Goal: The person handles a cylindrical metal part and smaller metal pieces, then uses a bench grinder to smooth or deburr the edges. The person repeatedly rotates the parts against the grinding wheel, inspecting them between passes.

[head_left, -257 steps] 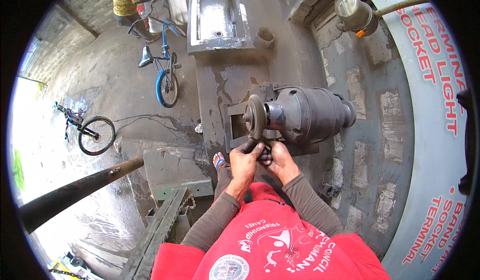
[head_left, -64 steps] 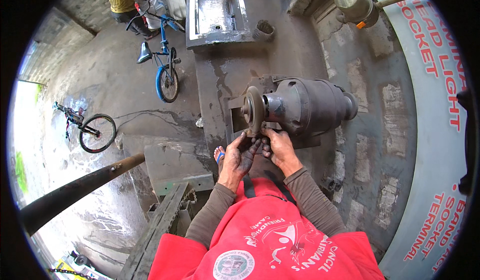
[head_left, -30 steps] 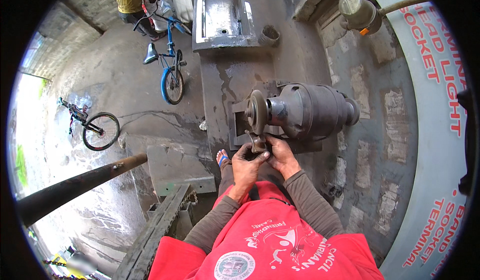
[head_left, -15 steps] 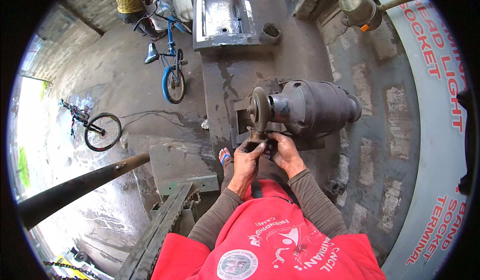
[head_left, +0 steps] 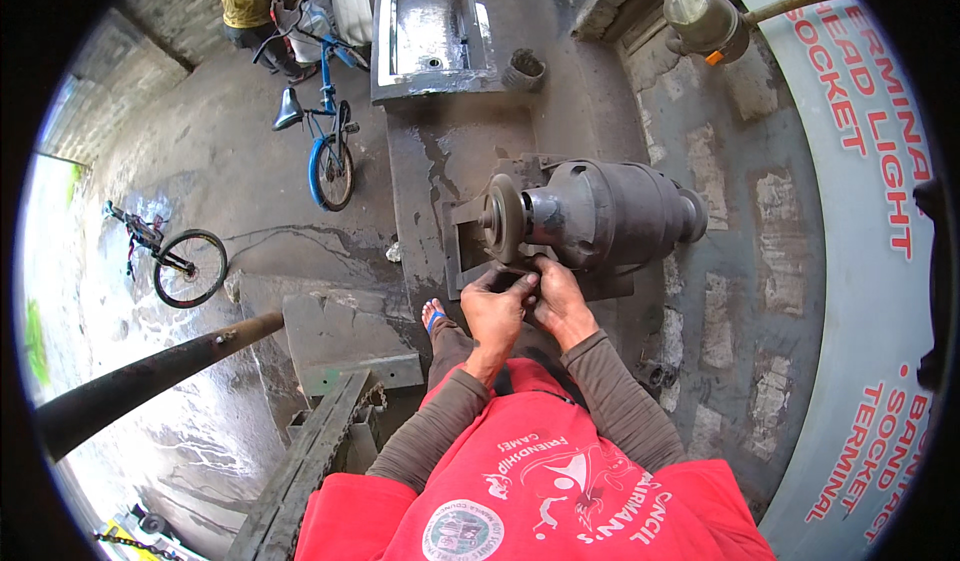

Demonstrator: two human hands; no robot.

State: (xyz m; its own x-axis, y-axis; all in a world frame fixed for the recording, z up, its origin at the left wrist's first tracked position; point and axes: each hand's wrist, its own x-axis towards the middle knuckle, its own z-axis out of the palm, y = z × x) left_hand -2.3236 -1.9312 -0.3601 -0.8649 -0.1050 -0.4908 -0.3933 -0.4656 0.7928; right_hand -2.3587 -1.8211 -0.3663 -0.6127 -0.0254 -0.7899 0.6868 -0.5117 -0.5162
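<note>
A grey bench motor (head_left: 625,216) stands in front of me, with a thick, worn round wheel (head_left: 508,216) on the left end of its shaft. Just below the wheel's near edge, my left hand (head_left: 494,316) and my right hand (head_left: 560,304) come together, fingers pinched round a small dark metal piece (head_left: 508,280). Most of that piece is covered by my fingers, so its shape is hard to make out. Whether it touches the wheel I cannot tell. Both thumbs lie close to each other on the near side.
A rectangular basin (head_left: 380,61) and a small pot (head_left: 523,69) lie beyond the motor. Left stand a blue bicycle (head_left: 328,111) and another bicycle (head_left: 190,268); a person in yellow (head_left: 250,1) bends behind. A dark pipe (head_left: 160,381) and a long beam (head_left: 305,466) reach in near my left arm.
My left hand has turned, now showing more of its back, and both hands have drawn closer together. The metal piece, clearer before, is now mostly covered. The view has shifted slightly.
</note>
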